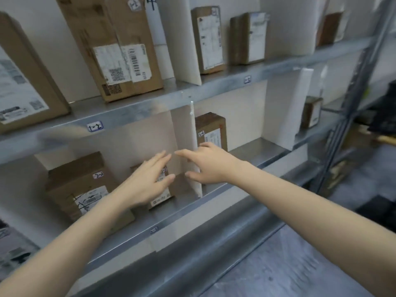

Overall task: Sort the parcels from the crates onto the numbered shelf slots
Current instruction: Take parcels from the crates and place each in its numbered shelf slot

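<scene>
Fingers [164, 156] of both hands lie straight, holding nothing. On the lower shelf [192, 207] the left hand [147, 183] partly hides the small parcel [161, 199]. The right hand [212, 163], close against the white divider [194, 129], could knock it askew.

The left hand [150, 181] hides most of a small parcel [160, 200].

White dividers [186, 50] are splitting a metal shelf [137, 108] into slots. Cardboard parcels [111, 50] are standing upright on both tiers, their labels facing outward. Number tags [95, 126] are sticking to the front rims.
</scene>
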Tool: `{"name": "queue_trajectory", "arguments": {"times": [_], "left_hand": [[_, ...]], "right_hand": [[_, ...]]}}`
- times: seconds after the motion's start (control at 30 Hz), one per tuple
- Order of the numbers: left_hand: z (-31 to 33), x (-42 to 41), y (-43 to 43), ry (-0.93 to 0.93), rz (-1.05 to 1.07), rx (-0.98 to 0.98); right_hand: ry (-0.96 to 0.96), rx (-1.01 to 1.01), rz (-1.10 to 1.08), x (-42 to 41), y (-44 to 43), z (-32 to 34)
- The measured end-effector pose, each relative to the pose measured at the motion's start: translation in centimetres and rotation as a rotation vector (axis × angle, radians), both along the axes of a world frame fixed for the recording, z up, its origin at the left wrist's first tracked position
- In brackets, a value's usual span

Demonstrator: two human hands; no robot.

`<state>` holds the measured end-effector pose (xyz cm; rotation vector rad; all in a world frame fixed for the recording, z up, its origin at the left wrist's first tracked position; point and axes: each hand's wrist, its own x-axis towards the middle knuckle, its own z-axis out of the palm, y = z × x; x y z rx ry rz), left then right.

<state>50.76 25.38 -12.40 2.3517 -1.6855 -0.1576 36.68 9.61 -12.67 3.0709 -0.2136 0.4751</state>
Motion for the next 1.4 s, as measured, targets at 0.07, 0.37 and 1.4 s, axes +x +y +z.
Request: {"name": "queue_trajectory", "arguments": {"times": [0.07,0.37,1.4], "left_hand": [[1.0,-1.7,-2.8,-0.020,-0.045,0.044],[2.9,-14.0,-19.7,-0.092,-0.315,0.091],[3.3,-56.2,-80.0,-0.065,-1.035,0.081]], "right_hand": [[0.047,-0.005,-0.105,-3.2,-1.6,0.7],[0.179,0.191,-0.520,-21.3,-12.0,2.9],[0.001,0.149,-1.357,-66.5,-51.7,6.6]]}}
